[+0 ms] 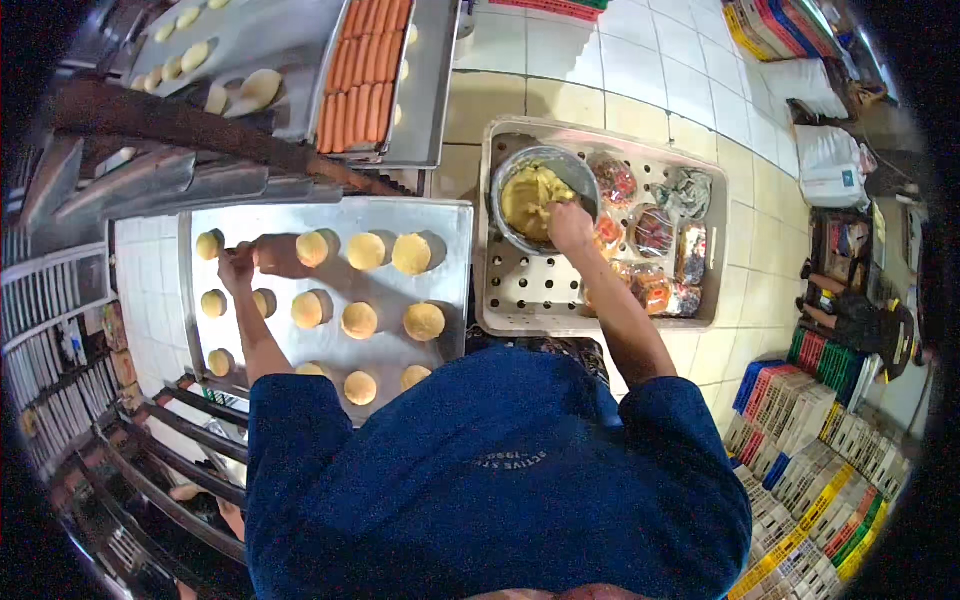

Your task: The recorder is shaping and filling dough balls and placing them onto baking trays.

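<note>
A metal tray (390, 225) on my left carries several round yellow-golden dough pieces (359, 321) in rows. Over its upper left part is my left hand (238, 264), beside a dough round (209, 245); shadow hides its fingers, so their state is unclear. On my right, a round metal bowl (592, 180) holds thick, lumpy yellow paste (532, 196). My right hand (572, 226) reaches over the bowl's near right rim, with fingers closed at the paste and some of it between them.
The bowl sits in a white perforated crate (520, 320) beside several wrapped packages (654, 230). Behind the dough tray are sausages in rows (365, 75) and a dark rack beam (200, 130). Stacked crates (800, 480) stand at the right; dark rails (190, 430) run at the lower left.
</note>
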Motion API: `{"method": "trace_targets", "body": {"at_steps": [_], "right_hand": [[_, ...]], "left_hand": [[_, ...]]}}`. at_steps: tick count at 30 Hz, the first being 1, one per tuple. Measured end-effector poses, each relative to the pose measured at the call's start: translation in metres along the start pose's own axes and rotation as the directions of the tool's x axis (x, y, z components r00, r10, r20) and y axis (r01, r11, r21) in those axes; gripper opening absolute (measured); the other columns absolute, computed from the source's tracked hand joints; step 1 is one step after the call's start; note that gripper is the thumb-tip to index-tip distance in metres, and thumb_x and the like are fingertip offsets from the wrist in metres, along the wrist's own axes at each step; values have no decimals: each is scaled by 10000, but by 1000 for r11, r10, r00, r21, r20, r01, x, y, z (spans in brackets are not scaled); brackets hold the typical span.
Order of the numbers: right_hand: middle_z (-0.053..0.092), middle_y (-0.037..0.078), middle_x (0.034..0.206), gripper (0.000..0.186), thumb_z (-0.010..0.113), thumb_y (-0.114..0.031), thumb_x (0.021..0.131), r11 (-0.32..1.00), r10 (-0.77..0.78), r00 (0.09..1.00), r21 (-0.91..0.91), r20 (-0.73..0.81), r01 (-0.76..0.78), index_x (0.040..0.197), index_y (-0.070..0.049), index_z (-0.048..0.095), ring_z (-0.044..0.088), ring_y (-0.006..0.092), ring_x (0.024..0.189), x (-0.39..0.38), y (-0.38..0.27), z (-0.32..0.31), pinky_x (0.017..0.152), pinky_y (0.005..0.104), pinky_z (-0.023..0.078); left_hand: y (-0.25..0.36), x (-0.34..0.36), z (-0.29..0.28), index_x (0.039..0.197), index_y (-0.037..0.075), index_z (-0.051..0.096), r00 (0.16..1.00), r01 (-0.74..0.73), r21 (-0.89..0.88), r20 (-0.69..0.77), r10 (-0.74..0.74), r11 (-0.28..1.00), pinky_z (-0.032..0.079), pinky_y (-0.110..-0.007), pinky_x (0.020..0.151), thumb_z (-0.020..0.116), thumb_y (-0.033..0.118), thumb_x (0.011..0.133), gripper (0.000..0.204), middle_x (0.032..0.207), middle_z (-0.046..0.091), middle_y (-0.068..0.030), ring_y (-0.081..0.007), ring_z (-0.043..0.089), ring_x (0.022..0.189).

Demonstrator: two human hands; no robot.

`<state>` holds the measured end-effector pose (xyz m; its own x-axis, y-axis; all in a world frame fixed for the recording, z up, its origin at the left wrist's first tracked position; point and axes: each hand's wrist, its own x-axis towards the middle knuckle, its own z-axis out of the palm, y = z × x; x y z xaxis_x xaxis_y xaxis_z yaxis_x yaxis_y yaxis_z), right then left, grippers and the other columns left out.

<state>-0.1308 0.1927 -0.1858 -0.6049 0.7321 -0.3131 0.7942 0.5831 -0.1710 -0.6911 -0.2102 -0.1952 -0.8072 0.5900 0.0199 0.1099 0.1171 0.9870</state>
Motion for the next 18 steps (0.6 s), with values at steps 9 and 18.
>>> {"method": "trace_targets", "body": {"at_steps": [9,18], "right_hand": [[665,135,691,329,713,-213,779,705,70,988,708,-136,47,1023,6,679,634,182,626,-54,24,-71,592,333,492],[604,88,1156,399,570,-30,900,-359,-186,971,909,152,-211,1287,18,486,627,174,951,-169,117,-84,817,300,545]], "left_hand": [[215,-167,172,1161,-54,480,854,92,-749,-280,-438,657,511,-464,926,481,212,974,325,1103,572,-158,-311,574,1053],[285,-339,421,1239,-87,439,714,463,-882,312,-626,88,529,-439,879,440,427,967,582,1185,556,-237,-351,576,1072]]}}
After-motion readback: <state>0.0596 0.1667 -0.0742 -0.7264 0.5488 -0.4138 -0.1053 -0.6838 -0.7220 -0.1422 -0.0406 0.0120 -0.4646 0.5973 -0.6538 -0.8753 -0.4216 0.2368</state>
